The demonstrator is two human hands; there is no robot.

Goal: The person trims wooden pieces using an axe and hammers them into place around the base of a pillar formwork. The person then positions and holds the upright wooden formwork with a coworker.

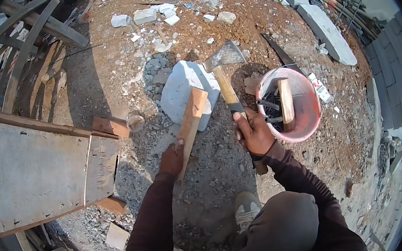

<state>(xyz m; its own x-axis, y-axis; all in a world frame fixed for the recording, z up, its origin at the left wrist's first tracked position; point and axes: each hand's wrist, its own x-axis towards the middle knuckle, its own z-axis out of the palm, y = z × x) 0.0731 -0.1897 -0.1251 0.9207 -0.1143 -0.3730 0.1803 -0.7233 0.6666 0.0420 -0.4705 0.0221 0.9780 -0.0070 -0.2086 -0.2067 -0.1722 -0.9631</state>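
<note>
My left hand [171, 159] is closed round the lower part of a wooden piece [191, 123]. The upper end of that wood lies over a white block [178, 89] on the ground. In my right hand [255, 132] is a hatchet [227, 89], gripped by its handle where dark tape wraps it. The hatchet's wide metal head points up and away, just above and right of the block. Right of my right hand stands a pinkish bucket [311, 116] holding a short piece of wood [286, 101] and dark items that look like nails and rods.
A handsaw [280, 54] lies behind the bucket. At left stands a wooden-framed panel [29, 168], with curved wooden pieces [24, 52] above it. A long white block [326, 33] and stacked grey blocks [396, 69] are at right. Rubble [146, 15] litters the far ground.
</note>
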